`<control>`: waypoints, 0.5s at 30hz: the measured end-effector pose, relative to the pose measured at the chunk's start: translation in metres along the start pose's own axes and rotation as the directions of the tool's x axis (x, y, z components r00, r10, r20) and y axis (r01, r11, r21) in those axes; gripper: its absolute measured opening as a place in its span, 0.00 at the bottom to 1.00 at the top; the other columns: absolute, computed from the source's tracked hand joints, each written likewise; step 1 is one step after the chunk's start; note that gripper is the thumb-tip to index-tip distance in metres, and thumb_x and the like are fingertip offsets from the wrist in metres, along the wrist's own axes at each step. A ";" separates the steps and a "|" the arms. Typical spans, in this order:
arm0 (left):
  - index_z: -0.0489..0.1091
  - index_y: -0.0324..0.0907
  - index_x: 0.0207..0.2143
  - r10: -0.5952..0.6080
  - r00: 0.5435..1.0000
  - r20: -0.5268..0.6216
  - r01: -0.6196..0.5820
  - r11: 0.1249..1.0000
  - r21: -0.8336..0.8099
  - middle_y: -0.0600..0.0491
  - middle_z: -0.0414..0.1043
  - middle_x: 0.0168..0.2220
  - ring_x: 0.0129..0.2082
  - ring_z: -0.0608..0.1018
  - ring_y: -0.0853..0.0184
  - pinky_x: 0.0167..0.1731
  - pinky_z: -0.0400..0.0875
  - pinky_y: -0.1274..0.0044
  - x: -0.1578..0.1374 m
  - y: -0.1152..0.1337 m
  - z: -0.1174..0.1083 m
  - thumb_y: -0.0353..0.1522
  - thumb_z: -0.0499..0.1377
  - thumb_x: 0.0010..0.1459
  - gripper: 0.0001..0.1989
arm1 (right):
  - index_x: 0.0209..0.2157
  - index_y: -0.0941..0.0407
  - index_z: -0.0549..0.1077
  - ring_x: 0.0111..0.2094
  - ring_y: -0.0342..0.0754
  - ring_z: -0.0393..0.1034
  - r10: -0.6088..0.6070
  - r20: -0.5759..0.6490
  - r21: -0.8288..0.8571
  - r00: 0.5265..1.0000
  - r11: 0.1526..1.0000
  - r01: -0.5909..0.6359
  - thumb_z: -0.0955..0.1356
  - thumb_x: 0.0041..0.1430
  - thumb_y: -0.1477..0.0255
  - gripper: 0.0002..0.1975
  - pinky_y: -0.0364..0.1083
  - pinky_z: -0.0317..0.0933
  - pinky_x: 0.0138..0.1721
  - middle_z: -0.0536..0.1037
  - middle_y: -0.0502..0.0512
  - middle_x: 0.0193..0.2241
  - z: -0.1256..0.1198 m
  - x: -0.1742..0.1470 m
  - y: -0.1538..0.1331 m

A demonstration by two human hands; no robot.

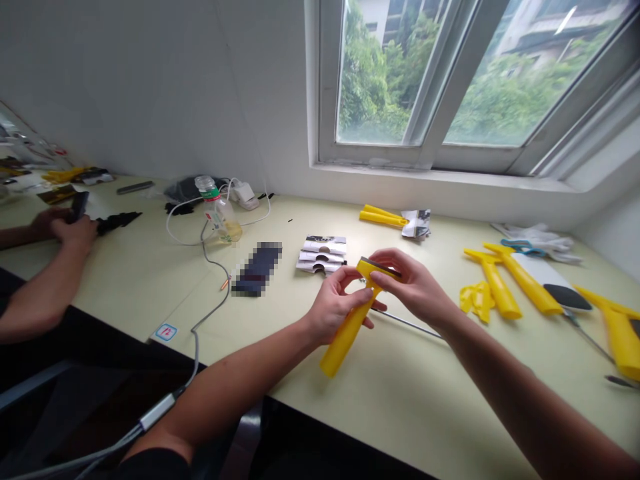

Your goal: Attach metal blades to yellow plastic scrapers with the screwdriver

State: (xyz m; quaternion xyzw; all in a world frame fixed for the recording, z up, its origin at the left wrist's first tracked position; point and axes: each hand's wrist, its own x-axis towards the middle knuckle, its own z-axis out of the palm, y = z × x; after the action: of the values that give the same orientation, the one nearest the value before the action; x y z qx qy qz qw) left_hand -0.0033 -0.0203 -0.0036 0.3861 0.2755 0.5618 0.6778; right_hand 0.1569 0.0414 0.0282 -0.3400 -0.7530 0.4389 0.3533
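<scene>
Both hands are on a yellow T-shaped squeegee (345, 337) above the near part of the table. Its handle slants down toward the lower left, and a dark strip runs along the top of its head. My left hand (333, 303) is wrapped round the neck, thumb pressed on the front. With thumb and fingers, my right hand (407, 277) pinches the right end of the head and the dark strip. A thin metal rod (407, 322) lies on the table behind and below the hands. Folded printed cardboard sleeves (323, 253) lie just beyond my left hand.
More yellow squeegees (500, 287), yellow scraps (476, 301) and white gloves (537, 240) lie right. Yellow pieces (383, 217) rest near the window. Left are a plastic bottle (220, 217), a pixelated dark object (257, 270) and a cable (220, 267). A co-worker's hands (73, 227) hold something dark.
</scene>
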 end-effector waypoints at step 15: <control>0.64 0.44 0.43 0.027 0.987 -0.161 -0.032 0.999 -0.028 0.49 0.63 0.55 0.36 0.82 0.59 0.19 0.76 0.79 0.007 0.009 -0.011 0.34 0.67 0.51 0.20 | 0.45 0.42 0.76 0.47 0.68 0.72 0.013 -0.057 -0.896 0.998 0.440 -0.057 0.69 0.50 0.54 0.19 0.64 0.70 0.41 0.76 0.62 0.50 -0.119 -0.167 0.083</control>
State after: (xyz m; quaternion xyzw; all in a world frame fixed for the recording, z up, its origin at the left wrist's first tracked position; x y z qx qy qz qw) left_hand -0.0159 -0.0105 -0.0014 0.3332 0.3150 0.6053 0.6507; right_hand 0.3593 -0.0146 -0.0423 -0.4999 -0.8564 -0.0258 0.1266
